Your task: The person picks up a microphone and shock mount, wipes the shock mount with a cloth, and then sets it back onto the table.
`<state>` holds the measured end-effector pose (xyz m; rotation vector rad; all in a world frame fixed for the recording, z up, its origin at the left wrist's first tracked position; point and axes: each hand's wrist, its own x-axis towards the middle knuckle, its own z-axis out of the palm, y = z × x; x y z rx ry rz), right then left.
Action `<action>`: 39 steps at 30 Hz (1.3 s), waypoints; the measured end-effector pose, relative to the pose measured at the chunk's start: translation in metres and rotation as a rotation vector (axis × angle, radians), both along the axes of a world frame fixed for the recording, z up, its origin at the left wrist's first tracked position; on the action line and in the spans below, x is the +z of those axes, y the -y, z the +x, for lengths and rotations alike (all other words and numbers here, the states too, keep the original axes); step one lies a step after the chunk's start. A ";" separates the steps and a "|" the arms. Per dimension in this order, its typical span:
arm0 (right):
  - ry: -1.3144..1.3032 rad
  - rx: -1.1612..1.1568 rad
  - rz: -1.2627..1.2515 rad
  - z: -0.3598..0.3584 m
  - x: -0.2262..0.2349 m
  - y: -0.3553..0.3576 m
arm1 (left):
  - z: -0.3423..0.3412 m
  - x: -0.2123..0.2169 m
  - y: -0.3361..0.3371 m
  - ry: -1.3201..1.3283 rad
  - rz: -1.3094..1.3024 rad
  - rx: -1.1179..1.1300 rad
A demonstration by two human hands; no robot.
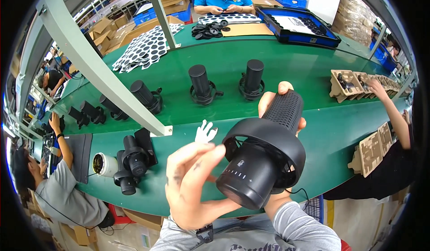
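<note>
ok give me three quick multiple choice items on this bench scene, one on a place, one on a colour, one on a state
1. Where is the black cylindrical microphone with mesh top?
A. on the belt
B. held in the right hand
C. in a blue crate

2. What colour is the conveyor belt surface?
A. green
B. grey
C. red

3. How is the left hand?
A. flat on the belt
B. fist round a box
C. fingertips at the microphone's base end

Key: 1 B, right-hand fingers wrap its mesh end; 2 A, the surface is green throughout; 3 C, the fingers meet the base, gripping nothing else.
</note>
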<state>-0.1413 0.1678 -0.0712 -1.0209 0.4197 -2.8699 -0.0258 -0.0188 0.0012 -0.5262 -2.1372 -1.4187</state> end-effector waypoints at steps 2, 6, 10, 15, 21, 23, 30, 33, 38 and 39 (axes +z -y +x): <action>-0.029 0.014 0.021 -0.003 -0.003 -0.003 | 0.005 0.004 0.002 0.000 0.036 -0.037; -0.085 -0.011 0.030 -0.008 -0.001 -0.004 | -0.001 -0.001 0.011 -0.211 -0.151 -0.060; -0.120 -0.135 0.245 -0.012 0.003 -0.009 | -0.003 0.002 0.010 -0.336 -0.252 0.033; -0.051 -0.227 0.272 -0.009 0.002 -0.001 | 0.002 0.000 0.005 -0.379 -0.221 0.084; 0.186 -0.126 0.045 0.008 -0.002 0.000 | 0.000 -0.009 0.011 -0.348 -0.099 -0.039; 0.228 -0.148 0.006 0.016 0.006 0.003 | -0.009 -0.007 0.014 -0.460 -0.170 -0.067; 0.229 -0.219 0.171 0.016 0.014 0.001 | -0.012 -0.008 0.006 -0.611 -0.294 -0.088; 0.169 -0.194 0.192 0.013 0.013 0.000 | -0.014 -0.006 0.007 -0.674 -0.306 -0.106; 0.191 -0.274 0.181 0.017 0.017 0.010 | -0.011 -0.003 0.002 -0.422 -0.083 -0.179; 0.200 -0.307 0.188 0.017 0.018 0.010 | -0.012 -0.004 0.002 -0.371 -0.055 -0.170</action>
